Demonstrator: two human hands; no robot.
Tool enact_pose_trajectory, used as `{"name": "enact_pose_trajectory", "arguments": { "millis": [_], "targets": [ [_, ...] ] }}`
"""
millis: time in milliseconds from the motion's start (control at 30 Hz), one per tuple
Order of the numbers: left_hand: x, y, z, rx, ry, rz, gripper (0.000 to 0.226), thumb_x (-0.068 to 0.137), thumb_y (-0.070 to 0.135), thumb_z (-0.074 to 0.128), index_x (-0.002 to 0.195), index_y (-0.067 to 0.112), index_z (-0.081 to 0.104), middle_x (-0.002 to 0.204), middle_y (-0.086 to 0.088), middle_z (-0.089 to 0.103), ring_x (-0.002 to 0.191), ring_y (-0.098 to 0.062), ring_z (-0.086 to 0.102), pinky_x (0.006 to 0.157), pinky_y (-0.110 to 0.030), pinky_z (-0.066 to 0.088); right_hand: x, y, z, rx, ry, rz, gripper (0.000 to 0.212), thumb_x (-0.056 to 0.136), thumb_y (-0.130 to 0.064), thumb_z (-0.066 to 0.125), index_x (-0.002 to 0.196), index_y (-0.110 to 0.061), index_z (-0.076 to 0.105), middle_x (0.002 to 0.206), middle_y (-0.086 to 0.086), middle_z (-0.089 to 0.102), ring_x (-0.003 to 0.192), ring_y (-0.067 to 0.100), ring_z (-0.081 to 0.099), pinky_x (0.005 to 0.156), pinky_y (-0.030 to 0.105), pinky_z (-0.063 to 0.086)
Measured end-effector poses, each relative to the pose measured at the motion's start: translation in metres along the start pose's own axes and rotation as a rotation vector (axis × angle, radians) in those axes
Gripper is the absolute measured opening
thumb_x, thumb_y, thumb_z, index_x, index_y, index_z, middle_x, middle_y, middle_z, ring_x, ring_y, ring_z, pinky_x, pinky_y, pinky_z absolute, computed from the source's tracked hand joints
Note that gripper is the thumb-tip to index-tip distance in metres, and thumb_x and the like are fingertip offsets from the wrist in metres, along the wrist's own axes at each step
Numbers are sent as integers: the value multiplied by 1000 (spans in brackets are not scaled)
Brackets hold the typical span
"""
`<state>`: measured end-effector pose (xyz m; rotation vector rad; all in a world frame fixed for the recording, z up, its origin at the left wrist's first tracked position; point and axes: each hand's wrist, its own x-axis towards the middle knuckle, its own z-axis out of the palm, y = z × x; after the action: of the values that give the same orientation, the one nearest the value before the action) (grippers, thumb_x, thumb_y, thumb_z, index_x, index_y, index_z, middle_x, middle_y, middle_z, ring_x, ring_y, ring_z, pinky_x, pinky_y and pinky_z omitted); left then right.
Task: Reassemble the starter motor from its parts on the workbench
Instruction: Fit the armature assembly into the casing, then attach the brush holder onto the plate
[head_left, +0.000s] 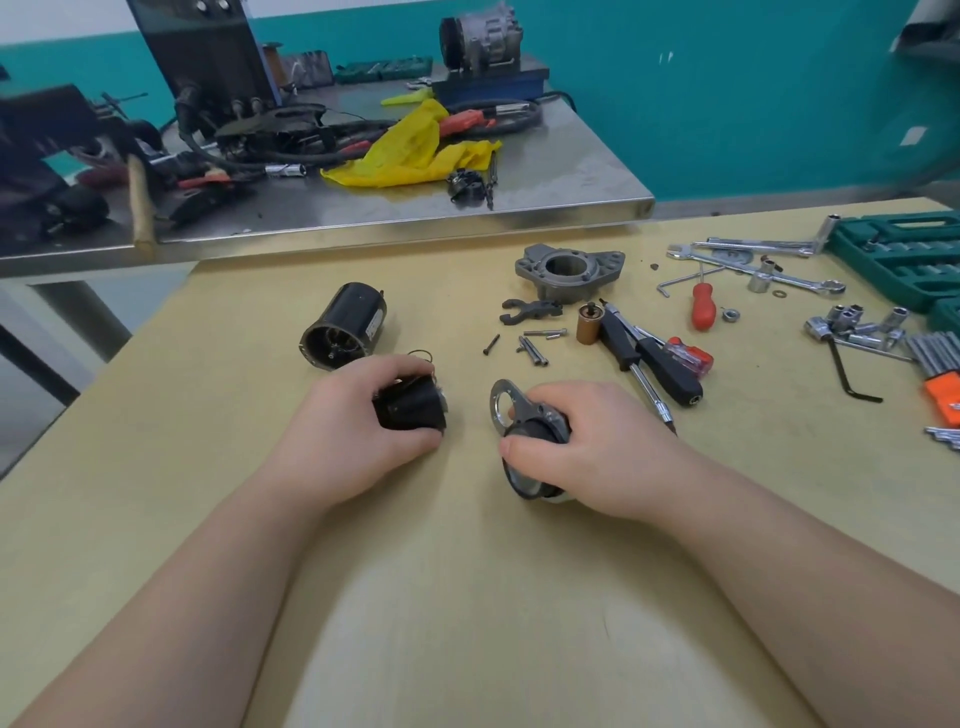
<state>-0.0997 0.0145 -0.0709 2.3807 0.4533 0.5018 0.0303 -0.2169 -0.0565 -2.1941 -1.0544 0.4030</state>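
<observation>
Auto-repair workshop. Wooden workbench (467, 597) strewn with wrenches (753, 270), sockets (852, 322), green socket case (904, 260). Steel table (545, 208) behind holds cables, probably an alternator (480, 34).

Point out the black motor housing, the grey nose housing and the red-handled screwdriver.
black motor housing (347, 325): head view, cylinder's side wall.
grey nose housing (569, 270): head view, rim of its bore.
red-handled screwdriver (703, 306): head view, middle of the handle.

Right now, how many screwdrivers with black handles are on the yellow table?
2. Both lie side by side right of the copper cylinder: one black-handled screwdriver nearer it, the other beside the red-and-clear handle. None seems hidden.
</observation>
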Motion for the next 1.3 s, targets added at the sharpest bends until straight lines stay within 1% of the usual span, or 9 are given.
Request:
{"name": "enact_pose_trajectory", "arguments": {
  "millis": [100,200,400,567,733,867,1000,1200,1300],
  "targets": [
    [0,-1,1,-16,76,-12,57,68,31,96,115,51,70,109,52,60,105,24,58,77,9,37,1,1,1,3,12,2,52,70,-73,54,79,-21,57,73,-2,61,71,19,60,63,44,51],
    [0,-3,2,-103,172,-57,58,68,29,96,116,49,69,108,41,67,104,16,64,73,5,42,1,2,1,4,6,2,56,72,-76,54,79,-20,57,72,-2,61,70,18,60,62,41,49],
    [5,-7,-9,-267,334,-148,58,73,25,89,120,50,67,105,24,72,96,-1,73,73,-17,52,3,3,1,-17,6,6,62,72,-81,51,82,-20,59,74,-1,61,73,20,61,62,39,46],
    [6,-13,-16,-141,315,-188,60,73,21,90,122,45,66,104,27,70,94,14,62,69,-21,49,3,2,1,-20,5,4,63,73,-82,50,80,-19,56,69,-5,56,65,15,53,61,37,43],
    [3,-16,-30,-61,244,-150,74,73,23,94,127,57,57,114,30,68,102,15,58,76,-17,46,4,2,1,-33,-4,8,65,74,-83,49,80,-19,56,68,-6,55,64,14,52,60,37,40],
    [3,-14,-37,-1,254,-147,84,61,34,101,113,67,45,117,25,60,96,6,62,70,-25,48,5,2,1,-33,-8,15,64,73,-83,49,80,-20,56,68,-6,56,64,13,53,60,37,41],
    [5,-20,-35,47,252,-159,78,56,39,103,105,55,45,106,20,62,92,-3,64,66,-30,49,5,2,1,-37,-8,26,64,73,-84,49,80,-21,56,67,-7,57,62,11,52,59,36,40],
    [9,-24,-40,-9,390,-146,64,68,31,100,104,51,52,95,20,71,84,4,66,73,-26,53,4,2,2,-38,0,34,59,74,-83,49,77,-24,53,62,-13,55,55,7,48,56,34,39],
    [9,-23,-40,9,320,-144,59,72,27,96,108,52,56,99,24,70,88,2,67,76,-26,54,4,2,2,-32,3,33,57,74,-83,50,75,-25,53,62,-14,55,56,8,48,57,33,39]
  ]
}}
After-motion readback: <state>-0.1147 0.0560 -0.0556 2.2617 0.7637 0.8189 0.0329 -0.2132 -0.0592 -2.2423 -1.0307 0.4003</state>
